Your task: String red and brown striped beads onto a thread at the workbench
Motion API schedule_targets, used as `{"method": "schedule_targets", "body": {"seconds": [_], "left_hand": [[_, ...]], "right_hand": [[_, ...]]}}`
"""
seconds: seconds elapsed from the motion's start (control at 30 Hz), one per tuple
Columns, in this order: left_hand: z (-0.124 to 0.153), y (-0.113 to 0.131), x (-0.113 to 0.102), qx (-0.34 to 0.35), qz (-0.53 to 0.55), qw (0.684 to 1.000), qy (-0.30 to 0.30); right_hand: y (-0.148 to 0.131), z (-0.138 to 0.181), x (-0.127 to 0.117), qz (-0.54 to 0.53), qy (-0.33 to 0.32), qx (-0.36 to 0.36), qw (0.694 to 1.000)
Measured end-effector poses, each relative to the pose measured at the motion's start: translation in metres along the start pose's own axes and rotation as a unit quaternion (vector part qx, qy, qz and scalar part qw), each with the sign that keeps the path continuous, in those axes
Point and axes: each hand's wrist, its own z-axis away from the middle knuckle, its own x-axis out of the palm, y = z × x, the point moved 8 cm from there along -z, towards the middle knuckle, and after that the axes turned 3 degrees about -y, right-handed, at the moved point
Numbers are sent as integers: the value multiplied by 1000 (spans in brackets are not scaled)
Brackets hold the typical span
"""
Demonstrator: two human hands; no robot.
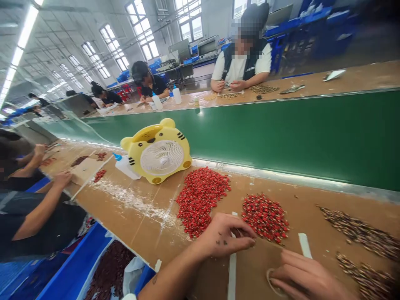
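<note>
My left hand (226,235) rests on the brown table (146,216) with its fingers pinched together at the near edge of a small heap of red pieces (265,216); what it pinches is too small to make out. A larger heap of red pieces (200,198) lies just to its left. My right hand (306,277) lies low at the bottom of the view, fingers curled over a thin pale ring-like thing (271,283) on the table. White strips (231,271) lie between my hands.
A yellow tiger-shaped fan (159,152) and a glue bottle (125,164) stand behind the heaps. A green conveyor belt (281,133) runs across. Heaps of dark pieces (359,233) lie right. A blue bin (103,271) sits below left. Other people work around.
</note>
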Motion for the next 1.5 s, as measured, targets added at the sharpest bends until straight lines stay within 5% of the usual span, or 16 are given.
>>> {"method": "schedule_targets", "body": {"seconds": [0.17, 0.43, 0.57, 0.67, 0.8, 0.93, 1.13, 1.3, 1.5], "left_hand": [[-14, -11, 19, -61, 273, 960, 16], [-13, -41, 21, -96, 301, 948, 34], [-10, -34, 20, -76, 200, 977, 3], [-8, -21, 10, -27, 17, 999, -4], [-3, -13, -6, 6, -238, 971, 3], [-2, -11, -20, 5, -309, 951, 34], [-8, -16, 0, -12, 47, 999, 17], [-8, -32, 37, -80, 322, 943, -24], [-2, -52, 57, -157, 422, 893, 8]], "right_hand": [[-10, -7, -12, 4, -2, 45, 999], [-12, -7, -16, 7, 1, 57, 998], [-8, -5, -14, 1, -8, 69, 998], [-8, -5, -14, -4, -12, 72, 997], [-9, -6, -15, 2, -18, 74, 997], [-9, -5, -15, 14, -20, 68, 997], [-7, -3, -15, 25, -5, 63, 998], [-8, -4, -20, 13, 32, 53, 998], [-11, -4, -25, -38, 27, 46, 998]]}}
